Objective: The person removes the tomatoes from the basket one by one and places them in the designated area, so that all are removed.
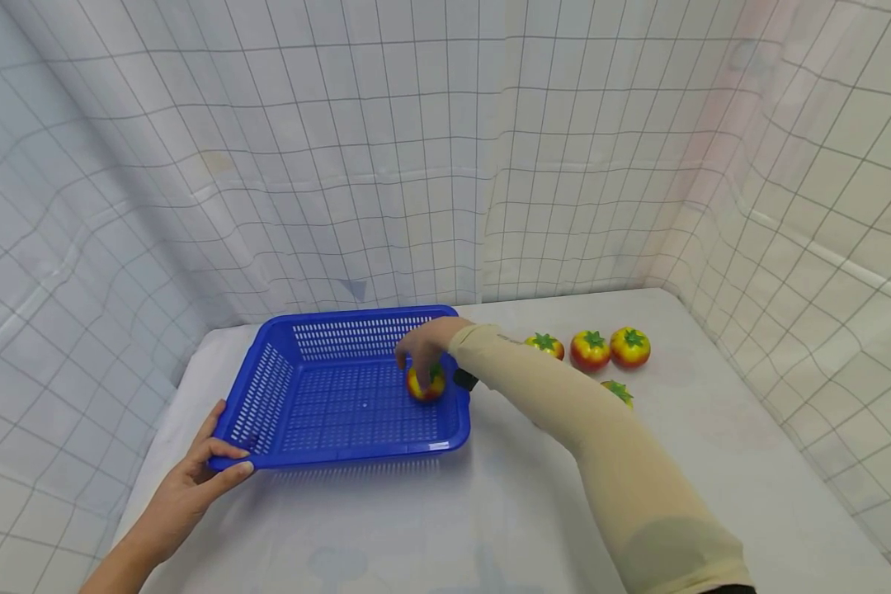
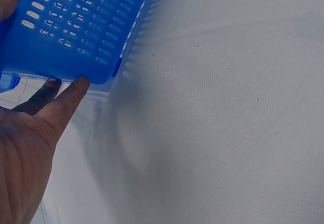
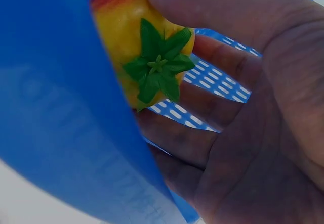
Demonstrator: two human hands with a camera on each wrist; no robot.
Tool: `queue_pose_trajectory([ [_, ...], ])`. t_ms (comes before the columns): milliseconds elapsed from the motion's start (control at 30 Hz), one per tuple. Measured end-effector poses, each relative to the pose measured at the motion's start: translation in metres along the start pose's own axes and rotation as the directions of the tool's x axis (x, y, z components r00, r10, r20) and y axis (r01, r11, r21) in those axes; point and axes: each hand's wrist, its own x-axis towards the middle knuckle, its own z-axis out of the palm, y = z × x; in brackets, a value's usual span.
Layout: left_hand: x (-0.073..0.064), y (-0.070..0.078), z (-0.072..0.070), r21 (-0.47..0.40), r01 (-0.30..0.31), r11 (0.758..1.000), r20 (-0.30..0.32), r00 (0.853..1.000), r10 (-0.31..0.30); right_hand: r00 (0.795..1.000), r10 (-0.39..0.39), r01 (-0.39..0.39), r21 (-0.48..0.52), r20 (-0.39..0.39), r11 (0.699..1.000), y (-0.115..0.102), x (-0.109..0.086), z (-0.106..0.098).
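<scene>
A blue plastic basket (image 1: 341, 455) with slotted walls stands left of centre on the table. My left hand (image 1: 187, 487) grips its near left corner, thumb on the rim. In the left wrist view, fingertips (image 2: 80, 84) touch the basket's corner. My right hand (image 1: 429, 345) reaches over the right rim and holds a red and yellow tomato (image 1: 426, 388) low inside the basket. Seen from the right wrist, the thumb lies on one side of the tomato (image 3: 119, 47) and the fingers on the other; its green leafy top faces the camera. The basket wall hides part of it.
Several more tomatoes lie on the table to the right: one (image 1: 590, 351) beside another (image 1: 630, 347), with one (image 1: 545, 344) and one (image 1: 619, 393) partly behind the right sleeve (image 1: 564, 404). White grid-patterned curtains (image 1: 386, 165) surround the white table (image 1: 386, 536).
</scene>
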Motion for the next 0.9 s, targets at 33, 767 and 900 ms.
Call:
queue_pose_trajectory([
  [33, 0.0, 0.0, 0.0, -0.003, -0.001, 1.0, 0.003, 1.0, 0.001, 1.0, 0.003, -0.003, 0.001, 0.003, 1.0, -0.001, 0.0, 0.0],
  [767, 0.0, -0.002, -0.001, -0.054, -0.002, 0.999, 0.02, 1.0, 0.003, 0.996, 0.084, -0.085, 0.08, 0.024, 0.993, -0.018, 0.007, 0.005],
  [900, 0.0, -0.001, 0.0, -0.046, -0.003, 0.999, 0.016, 1.0, 0.004, 0.995, 0.091, -0.094, 0.085, 0.038, 0.992, -0.018, 0.009, 0.007],
])
